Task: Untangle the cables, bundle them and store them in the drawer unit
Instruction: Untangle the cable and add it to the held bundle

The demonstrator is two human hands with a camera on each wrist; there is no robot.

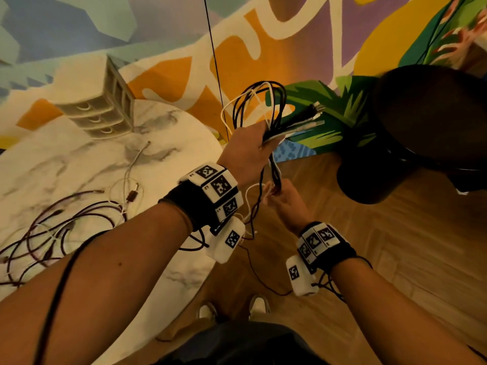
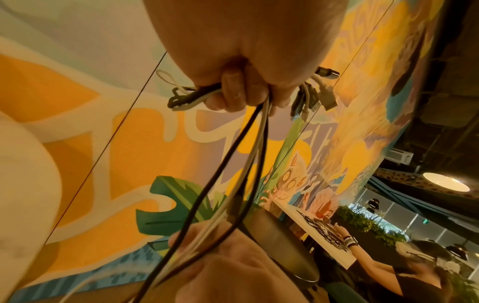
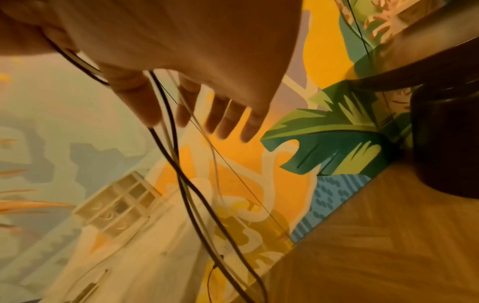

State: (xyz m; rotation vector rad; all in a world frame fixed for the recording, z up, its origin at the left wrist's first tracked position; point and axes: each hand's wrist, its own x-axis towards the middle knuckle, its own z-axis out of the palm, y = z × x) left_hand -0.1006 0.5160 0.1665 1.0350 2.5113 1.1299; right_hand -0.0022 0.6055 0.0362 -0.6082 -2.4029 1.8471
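Note:
My left hand (image 1: 253,146) is raised beyond the table edge and grips a bundle of black and white cables (image 1: 274,106). Loops stand above the fist and several plugs (image 1: 313,114) stick out to the right; the left wrist view shows the fingers (image 2: 233,92) curled round them. The strands (image 2: 233,155) hang down to my right hand (image 1: 279,193), which holds them between thumb and forefinger (image 3: 186,102) with the other fingers straight. More tangled cables (image 1: 52,227) lie on the marble table (image 1: 79,159). The beige drawer unit (image 1: 105,111) stands at the table's far side, drawers closed.
A dark round stool or side table (image 1: 421,122) stands close on the right, over the wooden floor (image 1: 369,246). A painted wall (image 1: 263,35) lies just behind the hands. A thin black cord (image 1: 214,61) hangs down in front of the wall. My shoes (image 1: 232,309) show below.

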